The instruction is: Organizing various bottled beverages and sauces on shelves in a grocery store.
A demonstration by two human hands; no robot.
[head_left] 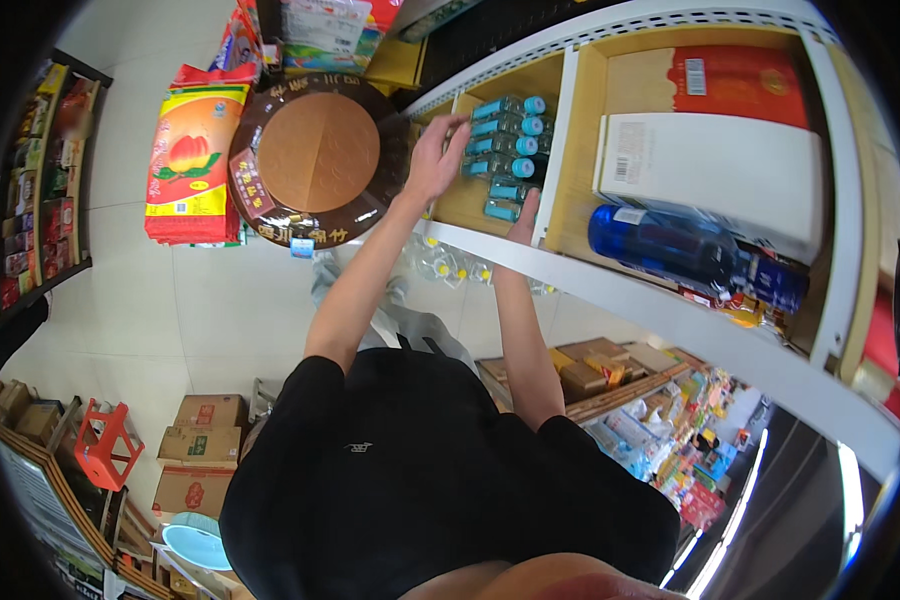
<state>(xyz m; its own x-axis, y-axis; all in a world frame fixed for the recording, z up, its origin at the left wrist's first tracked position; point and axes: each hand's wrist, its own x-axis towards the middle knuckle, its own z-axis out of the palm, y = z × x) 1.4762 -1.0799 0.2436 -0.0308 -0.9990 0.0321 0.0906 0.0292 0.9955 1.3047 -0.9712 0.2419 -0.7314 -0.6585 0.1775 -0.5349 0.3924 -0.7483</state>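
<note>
Several small clear bottles with light-blue caps and labels (507,145) lie in rows inside a yellowish shelf compartment (458,208). My left hand (438,158) is at the left side of these bottles, its fingers stretched out and nothing held in them. At the near right end of the rows is my right hand (523,222), beside the white divider (560,130). Its visible fingers are straight and lie close against the nearest bottle; the rest of them is partly hidden. Both forearms reach up across the shelf's white front edge.
A large round brown container (318,152) stands left of the shelf, beside a red and yellow bag (192,155). In the right compartment are a white box (710,180) and a dark-blue bottle (660,238). Cartons (202,445) and a red stool (105,445) stand lower left.
</note>
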